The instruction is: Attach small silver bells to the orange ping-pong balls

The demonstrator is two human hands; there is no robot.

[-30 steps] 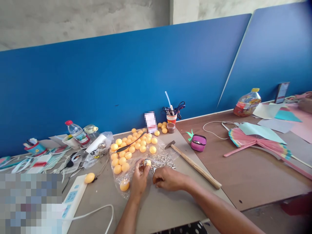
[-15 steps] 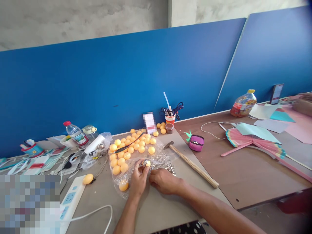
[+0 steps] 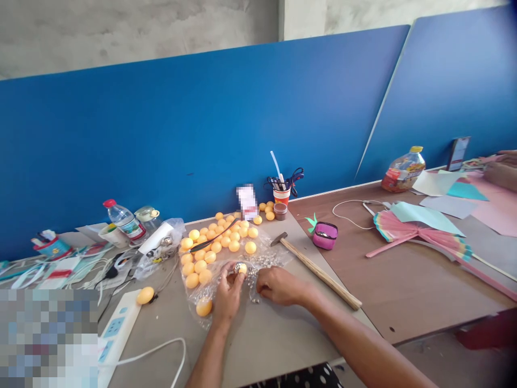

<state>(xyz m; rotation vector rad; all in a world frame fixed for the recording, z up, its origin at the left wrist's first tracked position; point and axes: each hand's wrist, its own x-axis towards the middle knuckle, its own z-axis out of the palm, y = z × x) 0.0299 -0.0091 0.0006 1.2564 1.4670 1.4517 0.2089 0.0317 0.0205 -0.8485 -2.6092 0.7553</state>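
Observation:
Between the fingers of my left hand (image 3: 228, 293) is an orange ball (image 3: 242, 268) with small silvery pieces on it. My right hand (image 3: 278, 285) is closed, fingertips down at a pile of small metal pieces (image 3: 252, 274) on clear plastic; what it pinches, if anything, is too small to make out. Many orange balls (image 3: 216, 247) lie on the plastic bag behind my hands, with a dark thin tool (image 3: 210, 241) across them. One more ball (image 3: 204, 306) rests left of my left wrist.
A hammer (image 3: 319, 270) lies to the right, near a purple pouch (image 3: 325, 236). At the left are a power strip (image 3: 119, 328), cables and a bottle (image 3: 126, 221). Paper fans (image 3: 420, 231) and a person's hand (image 3: 503, 173) are at the right.
My right hand has moved right, away from my left hand, to the metal pieces. My left hand has shifted slightly left, still holding the ball.

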